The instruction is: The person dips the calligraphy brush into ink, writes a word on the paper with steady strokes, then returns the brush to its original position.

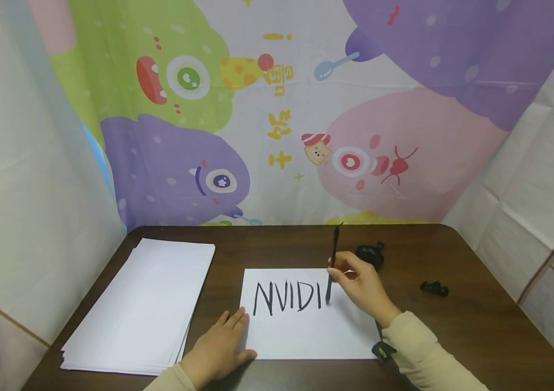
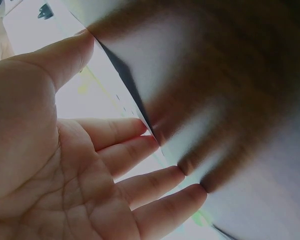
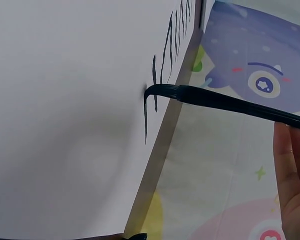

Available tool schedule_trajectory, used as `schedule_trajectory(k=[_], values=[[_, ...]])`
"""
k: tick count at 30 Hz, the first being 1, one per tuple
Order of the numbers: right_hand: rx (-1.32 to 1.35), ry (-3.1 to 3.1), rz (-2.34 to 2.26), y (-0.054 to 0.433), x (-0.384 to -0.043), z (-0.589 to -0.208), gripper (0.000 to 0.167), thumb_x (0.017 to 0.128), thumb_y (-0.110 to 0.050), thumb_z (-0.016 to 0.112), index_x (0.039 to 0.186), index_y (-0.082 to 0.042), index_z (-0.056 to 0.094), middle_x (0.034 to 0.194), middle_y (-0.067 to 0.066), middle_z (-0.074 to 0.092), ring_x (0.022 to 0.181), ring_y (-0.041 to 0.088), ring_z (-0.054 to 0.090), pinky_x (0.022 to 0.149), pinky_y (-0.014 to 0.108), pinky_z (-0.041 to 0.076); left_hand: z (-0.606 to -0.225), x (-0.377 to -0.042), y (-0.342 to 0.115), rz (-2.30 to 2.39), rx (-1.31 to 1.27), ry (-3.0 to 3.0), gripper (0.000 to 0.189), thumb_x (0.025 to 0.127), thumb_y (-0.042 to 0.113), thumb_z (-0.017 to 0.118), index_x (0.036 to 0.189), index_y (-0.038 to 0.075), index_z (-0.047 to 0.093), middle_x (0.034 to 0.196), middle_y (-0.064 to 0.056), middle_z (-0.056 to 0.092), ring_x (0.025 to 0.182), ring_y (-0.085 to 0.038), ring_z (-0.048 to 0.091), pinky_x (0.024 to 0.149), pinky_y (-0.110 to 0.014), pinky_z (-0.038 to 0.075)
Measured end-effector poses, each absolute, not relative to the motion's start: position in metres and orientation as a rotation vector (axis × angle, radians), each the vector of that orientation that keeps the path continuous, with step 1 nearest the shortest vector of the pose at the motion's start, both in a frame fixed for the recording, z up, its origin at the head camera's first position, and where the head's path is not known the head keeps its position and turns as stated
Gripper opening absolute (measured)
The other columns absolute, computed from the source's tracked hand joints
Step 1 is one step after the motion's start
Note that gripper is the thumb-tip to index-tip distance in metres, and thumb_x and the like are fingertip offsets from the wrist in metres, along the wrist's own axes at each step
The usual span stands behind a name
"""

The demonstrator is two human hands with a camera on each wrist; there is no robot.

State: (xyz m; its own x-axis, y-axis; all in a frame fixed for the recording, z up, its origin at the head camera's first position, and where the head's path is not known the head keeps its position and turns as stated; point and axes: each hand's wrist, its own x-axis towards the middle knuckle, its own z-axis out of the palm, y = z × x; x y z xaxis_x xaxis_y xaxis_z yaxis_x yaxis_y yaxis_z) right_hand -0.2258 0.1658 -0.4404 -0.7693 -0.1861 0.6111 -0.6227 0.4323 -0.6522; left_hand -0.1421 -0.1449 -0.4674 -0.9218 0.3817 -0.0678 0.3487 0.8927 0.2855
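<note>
My right hand [image 1: 362, 282] pinches a slim black brush pen [image 1: 333, 255] between thumb and fingers. The pen stands nearly upright over a white sheet of paper [image 1: 306, 339]. In the right wrist view its bent bristle tip [image 3: 152, 91] touches the paper, on a thin black stroke [image 3: 145, 127]. Black letters reading NVIDI [image 1: 286, 297] run across the upper part of the sheet. At the sheet's left edge lies my left hand [image 1: 220, 345], its fingers straight and touching the paper, thumb near the lower left corner.
A stack of white paper [image 1: 145, 304] lies on the left of the dark wooden table [image 1: 277, 244]. Behind my right hand sits a rounded black object [image 1: 370, 255]; a small black piece [image 1: 434, 288] lies farther right. A cartoon-printed curtain [image 1: 277, 206] hangs behind the table.
</note>
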Motion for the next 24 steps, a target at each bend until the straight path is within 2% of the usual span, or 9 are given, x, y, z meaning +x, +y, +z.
schedule_trajectory(k=[6,13,18,24], values=[[0.706,-2.248,1.291,0.158,-0.209,-0.419,0.018,0.081,0.009,0.072,0.096,0.006,0.063,0.077,0.013,0.066,0.069,0.015,0.067,0.059,0.026,0.059,-0.467,-0.141,-0.145,0.41,0.576,2.938,0.078,0.083,0.046,0.072,0.138,-0.005,0.05,0.149,-0.022,0.045,0.134,-0.051,0.042,0.111,-0.058,0.037],[0.727,-2.234,1.32,0.156,-0.202,-0.415,0.02,0.081,0.01,0.071,0.097,0.001,0.063,0.076,0.014,0.066,0.065,0.024,0.068,0.059,0.024,0.059,-0.467,-0.142,-0.145,0.406,0.575,2.93,0.079,0.083,0.046,0.072,0.138,-0.005,0.049,0.149,-0.022,0.045,0.134,-0.051,0.042,0.111,-0.059,0.037],[0.724,-2.252,1.324,0.156,-0.201,-0.415,0.019,0.081,0.01,0.071,0.095,0.002,0.062,0.075,0.014,0.065,0.064,0.025,0.069,0.059,0.024,0.059,-0.467,-0.142,-0.145,0.403,0.58,2.93,0.079,0.083,0.046,0.072,0.138,-0.005,0.049,0.149,-0.022,0.045,0.134,-0.051,0.042,0.111,-0.059,0.037],[0.725,-2.236,1.338,0.163,-0.215,-0.435,0.02,0.081,0.009,0.072,0.098,0.003,0.063,0.077,0.012,0.066,0.064,0.024,0.069,0.057,0.024,0.059,-0.467,-0.142,-0.145,0.397,0.587,2.936,0.079,0.083,0.046,0.072,0.138,-0.006,0.049,0.149,-0.022,0.045,0.134,-0.051,0.042,0.112,-0.058,0.037]])
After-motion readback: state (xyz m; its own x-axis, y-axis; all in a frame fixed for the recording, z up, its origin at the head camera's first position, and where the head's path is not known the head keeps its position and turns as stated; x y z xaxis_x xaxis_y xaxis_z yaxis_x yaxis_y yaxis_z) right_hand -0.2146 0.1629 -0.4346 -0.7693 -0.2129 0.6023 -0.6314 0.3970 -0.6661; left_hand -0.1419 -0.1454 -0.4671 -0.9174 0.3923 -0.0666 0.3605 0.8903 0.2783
